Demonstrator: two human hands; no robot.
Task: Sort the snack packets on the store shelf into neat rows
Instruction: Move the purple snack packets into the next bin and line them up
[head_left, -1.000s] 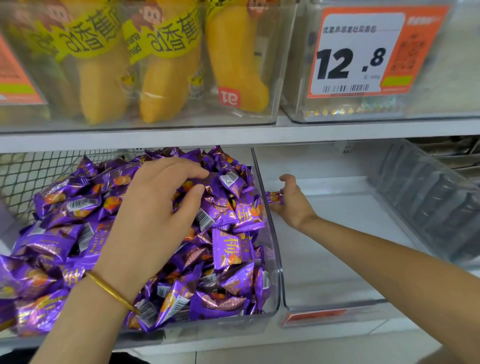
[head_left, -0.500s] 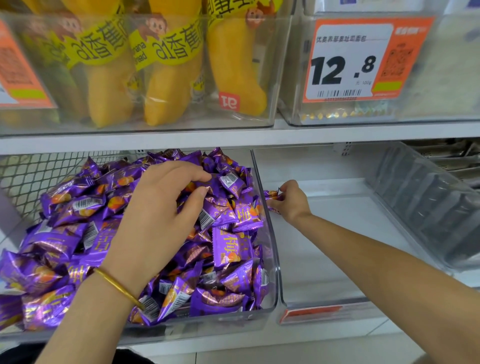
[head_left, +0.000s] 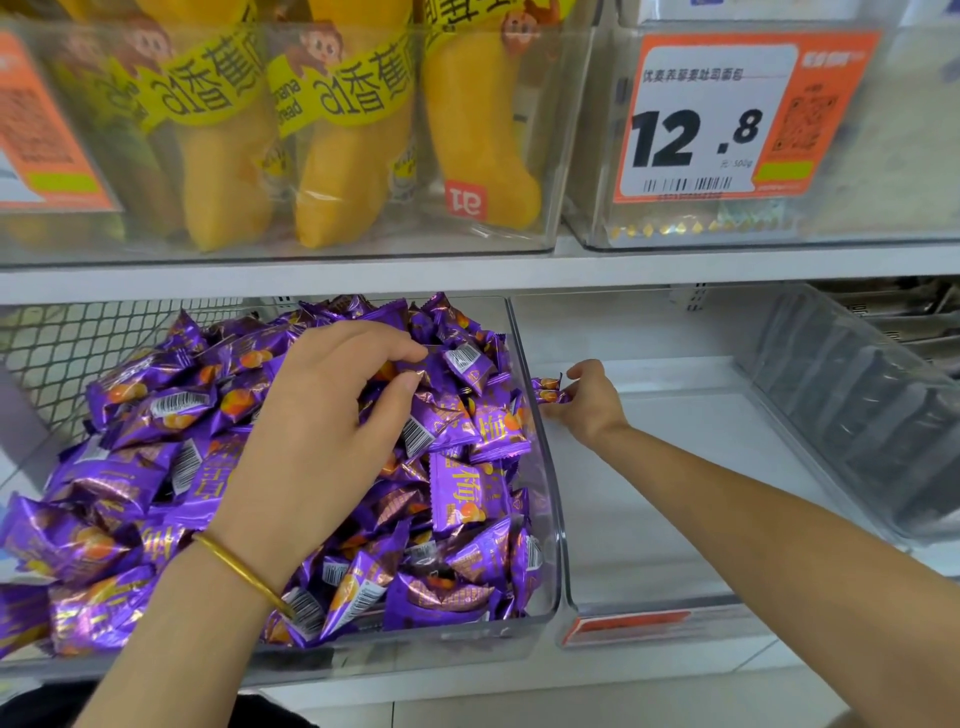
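Purple snack packets (head_left: 467, 493) lie heaped under the left hand (head_left: 311, 447), palm down on the pile, its thumb and forefinger pinching a top packet (head_left: 434, 366). Across the clear bin wall (head_left: 545, 519), the right hand (head_left: 592, 400) pinches a small purple packet (head_left: 550, 391) in curled fingers, just beside that wall

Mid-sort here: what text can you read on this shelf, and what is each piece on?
"12.8": orange price tag, upper right.
"a1香蕉": yellow bands on the banana bread packs.
"梅": purple snack packets.
Small print on that tag, and the lower orange label: too blurred to read.
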